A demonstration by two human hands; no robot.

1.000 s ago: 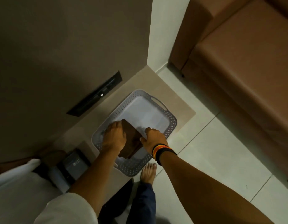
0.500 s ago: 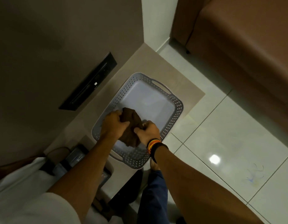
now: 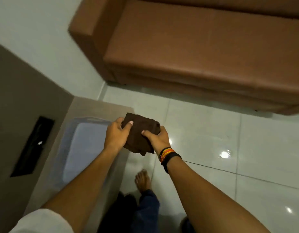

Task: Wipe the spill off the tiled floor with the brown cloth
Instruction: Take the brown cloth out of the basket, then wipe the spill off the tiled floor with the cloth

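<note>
1. Brown cloth (image 3: 140,134) bunched/folded, held up in the air between both hands, above the edge where the low ledge meets the floor; not touching the floor.
2. Left hand (image 3: 116,135) grasps the cloth's left side, thumb on top, fingers wrapped under.
3. Right hand (image 3: 157,138) grasps the cloth's right side, thumb pressed on top; lower corner of the cloth hangs free just below the hand.
4. Right wrist wears stacked bands (image 3: 169,155), orange/yellow/red plus a black one.
5. Both forearms bare; white sleeve (image 3: 43,221) shows at lower left.
6. Grey basket (image 3: 81,145) sits on the beige ledge (image 3: 101,105) below and left of the hands; blurred, its inside looks pale, contents cannot be told.
7. Dark slot-like panel (image 3: 33,147) set in the brown wall face left of the basket.
8. Bare foot (image 3: 143,180) on the floor below the hands, dark blue trouser leg (image 3: 148,206) above it.
9. Tiled floor (image 3: 212,125) pale, glossy, with light reflections right of the hands; faint thin marks farther right at (image 3: 224,137), too small to tell whether they are the spill.
10. Brown sofa (image 3: 195,47) stands on the floor at the top, well apart from the hands, against the pale wall (image 3: 44,39).
</note>
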